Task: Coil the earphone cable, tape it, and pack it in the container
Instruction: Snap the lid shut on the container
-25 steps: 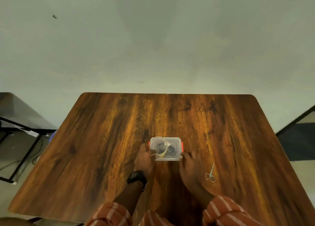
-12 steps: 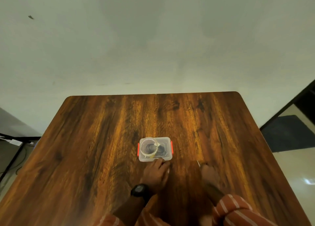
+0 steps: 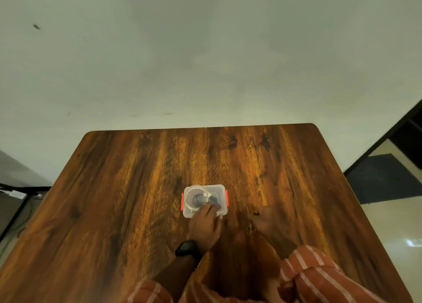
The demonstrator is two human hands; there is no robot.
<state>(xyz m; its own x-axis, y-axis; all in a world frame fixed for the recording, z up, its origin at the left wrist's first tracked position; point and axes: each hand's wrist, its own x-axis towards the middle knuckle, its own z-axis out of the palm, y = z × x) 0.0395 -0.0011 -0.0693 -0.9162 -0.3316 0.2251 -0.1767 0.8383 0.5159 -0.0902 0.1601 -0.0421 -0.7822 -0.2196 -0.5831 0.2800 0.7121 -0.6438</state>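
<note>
A small clear container (image 3: 222, 189) with red side clips stands on the wooden table (image 3: 127, 188), its lid on. A clear tape roll (image 3: 187, 192) lies on the left half of the lid. Something dark, probably the earphone (image 3: 214, 198), shows through the plastic. My left hand (image 3: 205, 225), with a black watch on the wrist, lies over the container's near edge, its fingertips at the tape roll's near side. My right hand (image 3: 266, 220) rests on the table right of the container, against small scissors (image 3: 250, 227). Whether it grips them is unclear.
The table's far edge meets a pale wall. A dark desk frame (image 3: 20, 188) stands at the left. Dark floor and a doorway (image 3: 388, 177) are on the right. Striped orange sleeves (image 3: 315, 277) fill the bottom edge.
Both hands left the container's sides. My right hand moved right to the scissors. My left hand drew back, then reached forward onto the lid toward the tape roll. The camera shifted.
</note>
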